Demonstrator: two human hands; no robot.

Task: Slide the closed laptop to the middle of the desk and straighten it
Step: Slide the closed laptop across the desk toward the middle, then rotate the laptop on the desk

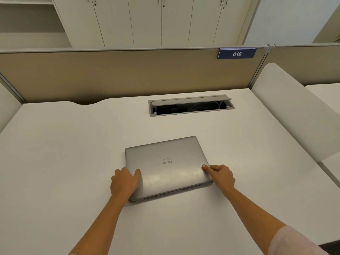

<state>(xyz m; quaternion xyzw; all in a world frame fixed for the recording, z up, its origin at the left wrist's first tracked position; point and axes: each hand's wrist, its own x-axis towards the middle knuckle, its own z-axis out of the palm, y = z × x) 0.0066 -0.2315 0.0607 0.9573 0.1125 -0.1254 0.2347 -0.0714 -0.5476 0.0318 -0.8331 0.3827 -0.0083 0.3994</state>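
A single closed silver Dell laptop [165, 166] is seen lying flat on the white surface [64, 162], just below the centre of the frame, turned slightly so that its far edge rises toward the right. The round "DELL" logo is read upside down on the lid, and a row of vent slots is shown along the near edge.

Two bare hands are placed on it. The left hand [125, 181] is laid over the near left corner, thumb on the lid and fingers wrapped around the side edge, so the corner is gripped. The right hand [219, 176] is pressed against the right edge near the near corner, thumb tip on the lid and fingers curled beside the edge.

Toward the upper middle of the frame, one grey cable hatch [191, 105] is set into the surface with its flap raised; pale cables are glimpsed inside. The stretch between laptop and hatch is bare. Behind it a beige partition [110, 74] is seen, bearing one blue label [237, 53] marked "016" at upper right. White cabinet doors [147, 21] are ranged along the top, and a white side panel [287, 107] is placed at the right.
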